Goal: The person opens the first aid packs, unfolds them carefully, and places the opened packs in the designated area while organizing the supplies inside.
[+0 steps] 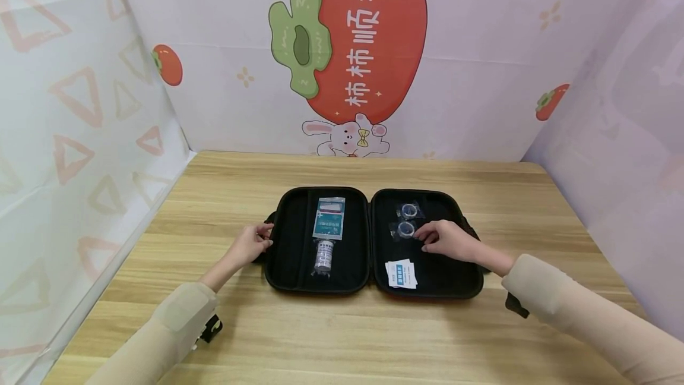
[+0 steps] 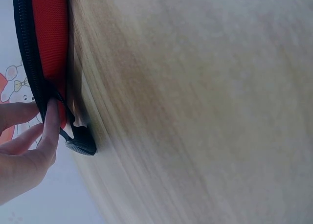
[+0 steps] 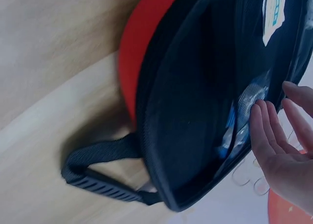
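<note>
A black-lined case with a red outer shell lies unfolded on the wooden table. My left hand pinches its left rim, fingers on the outer side beside a zipper and black strap. My right hand hovers over the right half, fingers loosely extended, fingertips right at the lower tape roll in clear wrap. Another wrapped tape roll lies just behind it. Small white-and-blue packets sit near the front. The left half holds a teal flat packet and a plastic-wrapped white roll.
A black carry handle sticks out from the case's right side. The wooden table extends around the case. Printed cloth walls stand at the back and both sides.
</note>
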### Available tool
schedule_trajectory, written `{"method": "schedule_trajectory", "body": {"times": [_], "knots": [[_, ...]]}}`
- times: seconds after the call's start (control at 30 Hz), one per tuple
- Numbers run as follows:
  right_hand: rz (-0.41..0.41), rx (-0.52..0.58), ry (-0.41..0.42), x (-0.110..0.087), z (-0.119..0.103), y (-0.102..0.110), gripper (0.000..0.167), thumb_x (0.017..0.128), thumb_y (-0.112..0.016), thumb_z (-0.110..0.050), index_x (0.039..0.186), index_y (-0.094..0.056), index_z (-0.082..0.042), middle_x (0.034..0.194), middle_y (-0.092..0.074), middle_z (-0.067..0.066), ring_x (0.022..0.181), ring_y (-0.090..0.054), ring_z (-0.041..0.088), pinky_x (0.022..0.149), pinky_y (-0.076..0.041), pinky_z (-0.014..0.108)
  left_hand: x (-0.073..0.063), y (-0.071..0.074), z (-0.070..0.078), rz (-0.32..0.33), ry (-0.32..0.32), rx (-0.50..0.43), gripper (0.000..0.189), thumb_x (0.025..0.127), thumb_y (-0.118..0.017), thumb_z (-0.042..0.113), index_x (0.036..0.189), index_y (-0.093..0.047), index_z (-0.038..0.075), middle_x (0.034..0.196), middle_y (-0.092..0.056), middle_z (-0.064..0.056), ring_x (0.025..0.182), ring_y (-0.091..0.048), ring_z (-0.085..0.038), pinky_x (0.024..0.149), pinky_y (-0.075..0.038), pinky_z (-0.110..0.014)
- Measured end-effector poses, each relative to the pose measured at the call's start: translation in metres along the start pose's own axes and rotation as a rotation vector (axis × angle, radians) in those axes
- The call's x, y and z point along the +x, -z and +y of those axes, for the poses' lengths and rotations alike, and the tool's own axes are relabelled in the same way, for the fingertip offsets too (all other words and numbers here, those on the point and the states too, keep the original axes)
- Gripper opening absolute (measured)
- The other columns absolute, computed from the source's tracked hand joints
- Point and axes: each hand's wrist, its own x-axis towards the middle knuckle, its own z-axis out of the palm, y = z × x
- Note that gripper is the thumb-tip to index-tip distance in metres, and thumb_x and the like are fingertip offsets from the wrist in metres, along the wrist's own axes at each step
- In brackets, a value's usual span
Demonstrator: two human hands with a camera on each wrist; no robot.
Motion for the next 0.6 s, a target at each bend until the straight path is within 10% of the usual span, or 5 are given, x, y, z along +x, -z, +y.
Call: {"method": "schedule_trajectory", "body": {"times": [0.6], "knots": [[-0.15, -0.088, 0.096, 0.0, -0.02, -0.028, 0.037, 0.071, -0.072, -0.012, 0.105, -0.062, 0.0, 0.103, -0.056, 0.009, 0.088, -0.054, 0.023, 0.071, -0.048, 0.029, -0.001, -0.001, 0.0, 0.014, 0.0, 0.011, 0.037, 0.08, -0.055, -0.007, 0.116, -0.049, -0.014, 0.092, -0.057, -0.021, 0.062, -0.054, -0.015, 0.056, -0.047, -0.026]]}}
